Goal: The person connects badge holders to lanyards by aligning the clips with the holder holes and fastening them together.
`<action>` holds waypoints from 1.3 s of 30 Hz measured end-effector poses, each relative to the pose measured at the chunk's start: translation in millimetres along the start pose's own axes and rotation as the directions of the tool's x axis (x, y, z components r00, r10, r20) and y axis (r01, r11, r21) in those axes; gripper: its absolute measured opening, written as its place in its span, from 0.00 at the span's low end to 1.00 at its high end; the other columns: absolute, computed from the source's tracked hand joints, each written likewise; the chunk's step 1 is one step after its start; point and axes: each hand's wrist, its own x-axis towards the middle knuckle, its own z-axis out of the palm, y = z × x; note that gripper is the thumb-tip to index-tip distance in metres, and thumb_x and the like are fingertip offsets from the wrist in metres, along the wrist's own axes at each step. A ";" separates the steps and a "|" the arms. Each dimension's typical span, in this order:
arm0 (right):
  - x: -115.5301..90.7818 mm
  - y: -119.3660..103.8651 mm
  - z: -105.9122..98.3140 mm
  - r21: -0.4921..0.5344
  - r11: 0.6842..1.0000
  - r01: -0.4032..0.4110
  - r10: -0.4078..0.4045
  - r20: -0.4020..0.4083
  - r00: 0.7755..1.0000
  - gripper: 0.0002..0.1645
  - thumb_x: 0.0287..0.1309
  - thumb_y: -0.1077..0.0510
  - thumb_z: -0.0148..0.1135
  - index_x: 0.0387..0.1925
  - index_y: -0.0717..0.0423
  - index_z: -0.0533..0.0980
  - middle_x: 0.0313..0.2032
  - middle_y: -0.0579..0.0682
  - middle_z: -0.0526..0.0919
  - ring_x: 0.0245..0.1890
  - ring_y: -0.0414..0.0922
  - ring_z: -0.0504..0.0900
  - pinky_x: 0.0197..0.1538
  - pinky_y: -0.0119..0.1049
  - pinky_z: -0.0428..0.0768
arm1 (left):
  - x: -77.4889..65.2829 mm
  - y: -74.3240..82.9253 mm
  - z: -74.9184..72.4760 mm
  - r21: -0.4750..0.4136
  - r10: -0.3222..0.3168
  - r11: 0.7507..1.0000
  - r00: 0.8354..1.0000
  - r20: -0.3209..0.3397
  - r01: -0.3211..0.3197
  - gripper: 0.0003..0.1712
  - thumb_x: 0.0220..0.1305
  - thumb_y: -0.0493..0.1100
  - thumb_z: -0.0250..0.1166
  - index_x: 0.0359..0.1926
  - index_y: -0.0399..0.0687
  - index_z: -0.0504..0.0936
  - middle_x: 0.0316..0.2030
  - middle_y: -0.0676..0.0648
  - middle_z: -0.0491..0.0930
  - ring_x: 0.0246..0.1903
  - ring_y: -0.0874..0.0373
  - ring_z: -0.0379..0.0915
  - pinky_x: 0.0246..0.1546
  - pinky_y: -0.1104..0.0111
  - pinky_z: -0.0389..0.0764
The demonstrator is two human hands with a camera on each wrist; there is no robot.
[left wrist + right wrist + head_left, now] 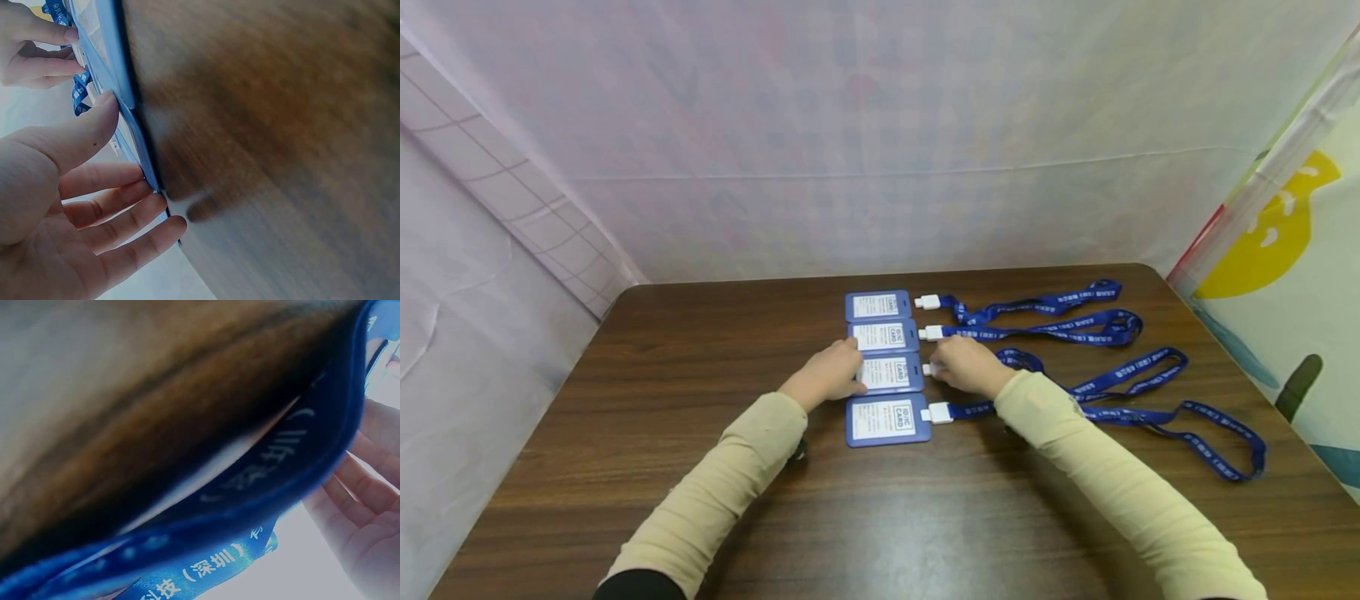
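From my remote station I saw four blue, rectangular plastic card holders (pixel 889 372) in a column on the brown wood-grain table (pixel 700 350). The left hand (pixel 827 373), fingers loosely spread, touched the middle two at their left edges. The right hand (pixel 966 365) pinched a white plastic clip (pixel 927 369) just beside the third-farthest holder; printed blue fabric lanyards (pixel 1067 337) trailed rightward.

Four blue ID card holders (pixel 889 419) lie flat in a column, white cards (pixel 883 419) showing; printed blue lanyards (pixel 1037 306) with white clips (pixel 940 412) stretch rightward.
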 end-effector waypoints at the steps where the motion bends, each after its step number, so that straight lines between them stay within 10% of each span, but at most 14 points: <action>1: -0.1 -0.1 0.1 0.001 1.000 0.000 0.000 0.000 1.000 0.03 0.44 0.65 0.67 0.24 0.61 0.80 0.22 0.50 0.76 0.24 0.45 0.76 0.30 0.37 0.76 | -0.1 0.1 -0.1 0.001 0.001 1.000 1.000 0.000 -0.001 0.16 0.51 0.49 0.69 0.23 0.41 0.77 0.33 0.44 0.69 0.35 0.51 0.68 0.37 0.61 0.74; 39: 6.6 -2.2 3.5 -0.034 0.999 0.030 -0.030 0.002 1.000 0.09 0.43 0.65 0.65 0.15 0.56 0.75 0.17 0.47 0.72 0.20 0.45 0.73 0.28 0.37 0.74 | 4.1 -1.1 2.0 -0.059 0.038 0.998 0.999 -0.016 -0.039 0.16 0.50 0.45 0.70 0.25 0.34 0.78 0.32 0.42 0.68 0.27 0.55 0.69 0.34 0.65 0.76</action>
